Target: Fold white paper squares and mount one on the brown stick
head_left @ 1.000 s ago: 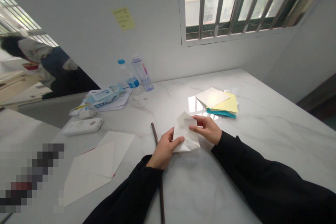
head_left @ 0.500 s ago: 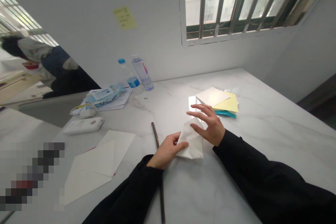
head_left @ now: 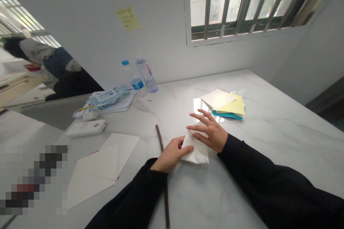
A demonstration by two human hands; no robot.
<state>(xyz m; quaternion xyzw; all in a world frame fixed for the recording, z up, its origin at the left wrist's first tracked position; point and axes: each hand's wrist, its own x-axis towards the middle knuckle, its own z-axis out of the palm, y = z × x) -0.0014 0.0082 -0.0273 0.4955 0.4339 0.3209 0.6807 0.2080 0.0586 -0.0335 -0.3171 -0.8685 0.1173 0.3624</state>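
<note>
A small folded white paper (head_left: 197, 152) lies on the marble table (head_left: 268, 139) in front of me. My left hand (head_left: 172, 154) pinches its left edge between thumb and fingers. My right hand (head_left: 209, 130) lies flat on the paper's upper part, fingers stretched out and spread. A thin dark stick (head_left: 163, 171) runs along the table under my left forearm.
A stack of white, yellow and teal sheets (head_left: 225, 104) lies beyond my right hand. A larger folded white sheet (head_left: 99, 166) sits at left, with a white case (head_left: 86, 128), wet-wipe packs (head_left: 109, 98) and two water bottles (head_left: 142, 75) behind. A mirror leans at far left.
The paper went from held up between both hands to lying on the table. My right hand let go, opened and came down flat on it.
</note>
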